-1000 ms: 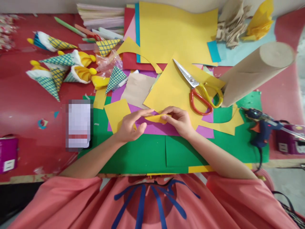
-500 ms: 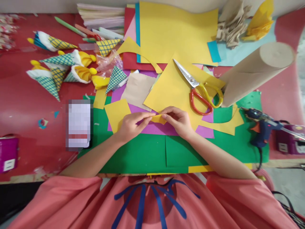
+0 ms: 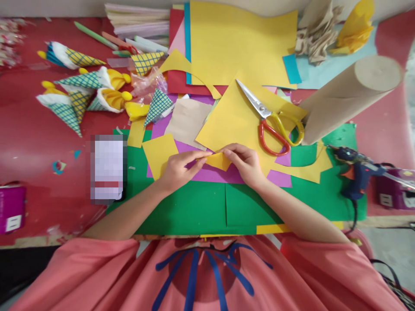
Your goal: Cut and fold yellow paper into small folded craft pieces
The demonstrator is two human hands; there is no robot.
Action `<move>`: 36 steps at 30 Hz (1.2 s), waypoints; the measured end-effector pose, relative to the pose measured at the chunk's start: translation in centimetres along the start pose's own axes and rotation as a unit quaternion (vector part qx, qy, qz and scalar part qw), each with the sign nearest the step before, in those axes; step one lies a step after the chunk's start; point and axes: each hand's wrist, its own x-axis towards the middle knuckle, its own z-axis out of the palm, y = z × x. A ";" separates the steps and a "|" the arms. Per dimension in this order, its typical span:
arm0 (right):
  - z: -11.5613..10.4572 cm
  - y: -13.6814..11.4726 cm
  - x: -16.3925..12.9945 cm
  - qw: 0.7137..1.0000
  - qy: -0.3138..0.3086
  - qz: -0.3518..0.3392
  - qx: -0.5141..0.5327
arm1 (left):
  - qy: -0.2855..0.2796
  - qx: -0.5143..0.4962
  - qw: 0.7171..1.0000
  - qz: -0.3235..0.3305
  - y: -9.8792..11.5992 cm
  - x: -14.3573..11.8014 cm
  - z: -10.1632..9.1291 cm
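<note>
A small piece of yellow paper (image 3: 219,161) is stretched between my two hands, above the purple sheet (image 3: 207,175). My left hand (image 3: 181,169) pinches its left end between thumb and fingers. At the other end, my right hand (image 3: 244,163) grips the upper right edge, thumb over the paper. The piece looks folded or curled, with its lower corner pointing down. Just beyond my hands lies a large yellow sheet (image 3: 223,123), and open scissors (image 3: 264,113) with one red and one yellow handle rest on it. A yellow square (image 3: 160,151) lies beside my left hand.
Patterned paper cones (image 3: 79,80) cluster at the back left. A blurred-out phone (image 3: 108,168) lies left of the green mat (image 3: 191,211). On the right are a brown paper roll (image 3: 350,99) and a glue gun (image 3: 355,177). Stacked yellow sheets (image 3: 240,43) lie behind.
The yellow piece has tilted so that more of its face shows. My right thumb has shifted slightly up along it; my left hand is almost where it was.
</note>
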 end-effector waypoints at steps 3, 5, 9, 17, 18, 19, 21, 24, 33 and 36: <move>0.1 -0.1 0.0 1.000 -0.008 -0.003 0.009 | 0.003 -0.004 1.000 -0.012 0.0 0.1 0.0; 0.2 0.0 -0.1 1.000 -0.019 0.000 0.016 | -0.005 -0.003 1.000 -0.003 0.0 0.1 0.0; 0.3 0.2 0.0 1.000 -0.020 -0.007 0.018 | -0.017 -0.027 0.999 -0.022 -0.1 -0.1 0.0; 0.2 0.3 0.1 0.999 -0.005 -0.009 0.052 | -0.004 -0.056 0.996 -0.075 -0.1 -0.1 0.0; 0.2 0.3 0.1 0.999 -0.012 -0.008 0.047 | -0.005 -0.052 0.996 -0.071 -0.1 -0.1 0.0; 0.2 0.2 0.1 0.999 -0.020 -0.008 0.037 | -0.008 -0.049 0.997 -0.066 -0.1 0.0 -0.1; 0.2 0.2 0.0 0.999 -0.034 -0.010 0.008 | -0.015 -0.046 0.997 -0.058 0.0 0.0 -0.1; 0.2 0.2 0.1 0.999 -0.044 -0.015 -0.017 | -0.022 -0.044 0.997 -0.058 0.1 0.0 -0.2; 0.2 0.2 0.0 0.999 -0.050 -0.016 -0.012 | -0.023 -0.038 0.998 -0.044 0.0 0.0 -0.3; 0.1 0.1 0.0 0.998 -0.050 -0.020 -0.013 | -0.015 -0.046 0.997 -0.058 -0.1 -0.1 -0.3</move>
